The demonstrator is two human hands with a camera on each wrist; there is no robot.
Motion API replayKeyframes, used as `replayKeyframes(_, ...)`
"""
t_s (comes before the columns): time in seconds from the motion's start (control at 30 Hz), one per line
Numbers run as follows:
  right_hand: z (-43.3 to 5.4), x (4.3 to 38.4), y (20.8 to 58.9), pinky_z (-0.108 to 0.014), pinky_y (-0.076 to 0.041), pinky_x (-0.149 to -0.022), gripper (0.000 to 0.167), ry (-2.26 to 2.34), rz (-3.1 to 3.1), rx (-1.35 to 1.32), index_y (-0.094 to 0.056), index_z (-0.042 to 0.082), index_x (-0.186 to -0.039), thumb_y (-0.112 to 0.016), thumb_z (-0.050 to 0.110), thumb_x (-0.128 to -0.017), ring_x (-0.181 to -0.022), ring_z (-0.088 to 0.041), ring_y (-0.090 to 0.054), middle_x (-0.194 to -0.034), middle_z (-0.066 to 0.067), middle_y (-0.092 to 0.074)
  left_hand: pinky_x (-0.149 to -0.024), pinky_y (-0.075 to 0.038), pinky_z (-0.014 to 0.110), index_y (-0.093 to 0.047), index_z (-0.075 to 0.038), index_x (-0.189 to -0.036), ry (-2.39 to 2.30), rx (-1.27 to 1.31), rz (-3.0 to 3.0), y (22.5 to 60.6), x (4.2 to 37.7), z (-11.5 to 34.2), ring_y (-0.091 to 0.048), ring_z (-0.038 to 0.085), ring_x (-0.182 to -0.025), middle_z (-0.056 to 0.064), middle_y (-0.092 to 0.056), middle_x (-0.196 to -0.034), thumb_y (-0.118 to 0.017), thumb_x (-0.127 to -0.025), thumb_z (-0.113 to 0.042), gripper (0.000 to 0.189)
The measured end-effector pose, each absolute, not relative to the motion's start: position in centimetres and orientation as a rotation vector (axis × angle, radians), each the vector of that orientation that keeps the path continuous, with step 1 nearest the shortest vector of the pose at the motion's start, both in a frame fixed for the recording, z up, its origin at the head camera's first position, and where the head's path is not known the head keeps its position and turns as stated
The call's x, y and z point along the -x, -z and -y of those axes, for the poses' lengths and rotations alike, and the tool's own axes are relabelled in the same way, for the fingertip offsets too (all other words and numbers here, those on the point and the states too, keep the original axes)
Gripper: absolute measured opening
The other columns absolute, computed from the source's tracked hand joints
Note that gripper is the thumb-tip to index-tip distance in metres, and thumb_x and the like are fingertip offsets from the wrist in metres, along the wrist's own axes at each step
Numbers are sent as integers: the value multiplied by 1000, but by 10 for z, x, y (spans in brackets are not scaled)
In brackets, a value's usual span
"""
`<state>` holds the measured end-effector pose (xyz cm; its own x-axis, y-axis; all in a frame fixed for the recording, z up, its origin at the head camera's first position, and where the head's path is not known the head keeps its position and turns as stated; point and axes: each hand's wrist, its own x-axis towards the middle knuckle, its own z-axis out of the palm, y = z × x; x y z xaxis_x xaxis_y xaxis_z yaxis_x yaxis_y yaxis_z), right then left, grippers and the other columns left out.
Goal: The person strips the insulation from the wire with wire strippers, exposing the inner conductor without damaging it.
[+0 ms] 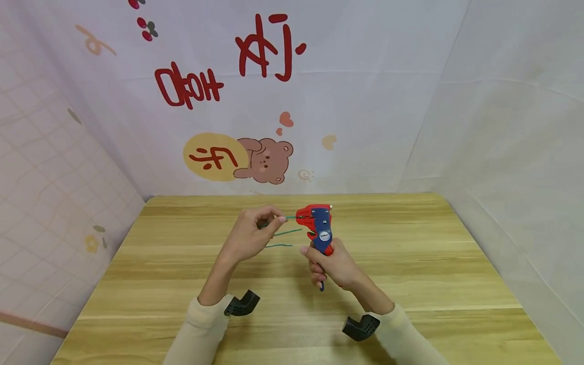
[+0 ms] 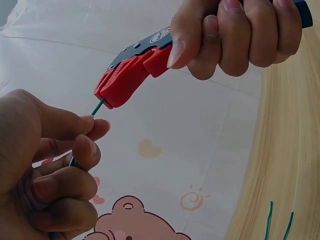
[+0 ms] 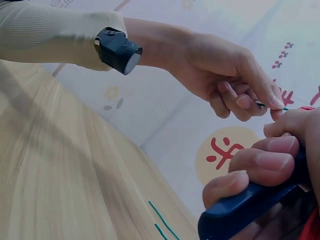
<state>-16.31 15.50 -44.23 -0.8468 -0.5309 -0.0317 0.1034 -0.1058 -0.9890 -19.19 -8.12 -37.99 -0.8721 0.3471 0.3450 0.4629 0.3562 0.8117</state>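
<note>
My left hand (image 1: pixel 248 233) pinches a thin green wire (image 2: pixel 97 107) between thumb and forefinger, with its other fingers curled below. The wire's far end sits at the nose of a red and blue wire stripper (image 1: pixel 322 223); how deep it goes in is hidden. Around the stripper's handles (image 3: pixel 232 212), the fingers of my right hand (image 1: pixel 337 263) are wrapped, and the tool is held upright above the table. In the left wrist view the stripper's red head (image 2: pixel 122 82) points toward the left fingertips, a short length of wire bridging the gap.
Two more green wires, an upper one (image 1: pixel 289 232) and a lower one (image 1: pixel 280 246), lie on the wooden table (image 1: pixel 182 268) beyond the left hand. A printed white cloth (image 1: pixel 365 101) hangs behind the table and along both sides. Each sleeve carries a black wrist camera (image 1: pixel 243 303).
</note>
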Motion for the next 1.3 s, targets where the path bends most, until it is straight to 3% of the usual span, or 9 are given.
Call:
replayKeyframes(0.33,-150,170,454,-26,-35,-39,38,2085,-1697,400,-41,9,-75,-61,26,-102,-37,-14,-33,-50,8,-36,-55,-33,24,-75,-14,-97,1494,727,2512,386,198,76,-41,9,-56,-4,-45,-63,-66,-101,-17,11)
replayKeyframes(0.6,-155,176,458,-25,-41,-40,36,2057,-1665,478,-41,6,-79,-60,24,-104,-40,-27,-24,-51,7,-36,-55,-32,23,-73,-16,-93,1459,745,2531,387,199,79,-39,7,-54,-6,-43,-61,-66,-101,-15,11)
replayKeyframes(0.87,-161,175,448,-26,-44,-43,32,2030,-1657,456,-43,7,-85,-62,25,-103,-42,-11,-37,-55,5,-37,-56,-34,23,-73,-15,-92,1455,759,2522,383,197,81,-41,7,-55,-6,-46,-62,-66,-101,-16,12)
replayKeyframes(1.17,-163,172,437,-28,-47,-45,30,2001,-1660,462,-45,6,-84,-61,22,-104,-44,-13,-43,-58,2,-43,-55,-34,23,-72,-13,-88,1450,739,2533,379,195,84,-38,6,-52,-5,-48,-61,-66,-100,-10,14)
replayKeyframes(1.3,-164,172,435,-28,-46,-45,31,1996,-1667,472,-45,6,-83,-62,22,-103,-44,-13,-42,-58,1,-43,-55,-33,23,-78,-14,-94,1402,737,2582,377,195,85,-37,6,-52,-4,-48,-62,-64,-100,-10,15)
